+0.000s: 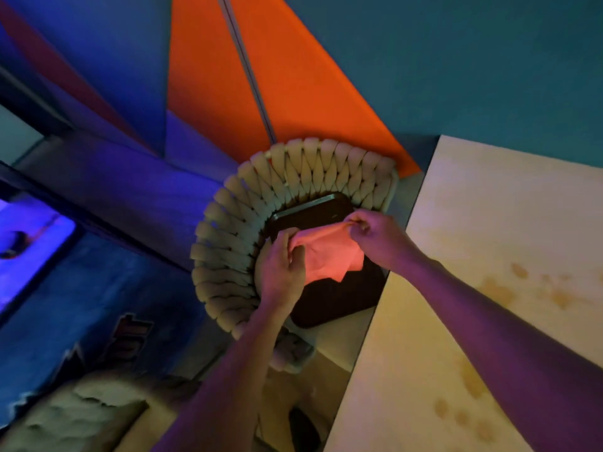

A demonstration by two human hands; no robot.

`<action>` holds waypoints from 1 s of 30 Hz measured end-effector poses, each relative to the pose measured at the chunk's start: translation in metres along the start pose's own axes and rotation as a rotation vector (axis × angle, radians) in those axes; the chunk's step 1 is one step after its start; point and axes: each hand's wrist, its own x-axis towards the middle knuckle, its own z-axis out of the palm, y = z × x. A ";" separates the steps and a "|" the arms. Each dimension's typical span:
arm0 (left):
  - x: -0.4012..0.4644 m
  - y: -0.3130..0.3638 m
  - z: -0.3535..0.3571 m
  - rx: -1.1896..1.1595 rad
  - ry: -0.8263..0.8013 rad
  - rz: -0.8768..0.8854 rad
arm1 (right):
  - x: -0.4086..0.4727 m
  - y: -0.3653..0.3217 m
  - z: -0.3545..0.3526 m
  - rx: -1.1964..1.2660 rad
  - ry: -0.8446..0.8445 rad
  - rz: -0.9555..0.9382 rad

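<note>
Woven chair [228, 236] with dark tray [326, 298] — left hand [282, 269] and right hand [375, 236] pinch a pink cloth [326, 252] stretched between them.

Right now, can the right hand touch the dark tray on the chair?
Probably yes. The right hand is just above the tray with nothing between, though its fingers are busy pinching the pink cloth.

Orange and teal walls [293, 76], woven chair [228, 239], pale table [489, 223], violet light
</note>
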 end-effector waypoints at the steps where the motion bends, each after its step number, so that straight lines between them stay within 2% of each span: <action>1: -0.010 0.012 -0.007 -0.033 0.032 0.008 | -0.014 -0.008 -0.008 0.018 0.003 -0.020; 6: -0.064 0.058 -0.029 -0.092 0.092 0.089 | -0.083 -0.035 -0.036 0.040 0.059 -0.072; 9: -0.092 0.064 -0.031 -0.072 0.058 0.061 | -0.128 -0.041 -0.042 0.058 0.108 -0.021; 12: -0.131 0.079 -0.033 -0.077 0.028 0.122 | -0.179 -0.038 -0.041 0.086 0.159 0.071; 17: -0.200 0.078 -0.029 -0.058 -0.206 0.106 | -0.280 -0.025 -0.021 0.170 0.282 0.315; 22: -0.265 0.056 -0.021 -0.012 -0.365 0.112 | -0.359 -0.005 0.020 0.139 0.368 0.511; 30: -0.318 0.025 -0.009 0.199 -0.490 0.122 | -0.407 0.024 0.067 -0.027 0.413 0.622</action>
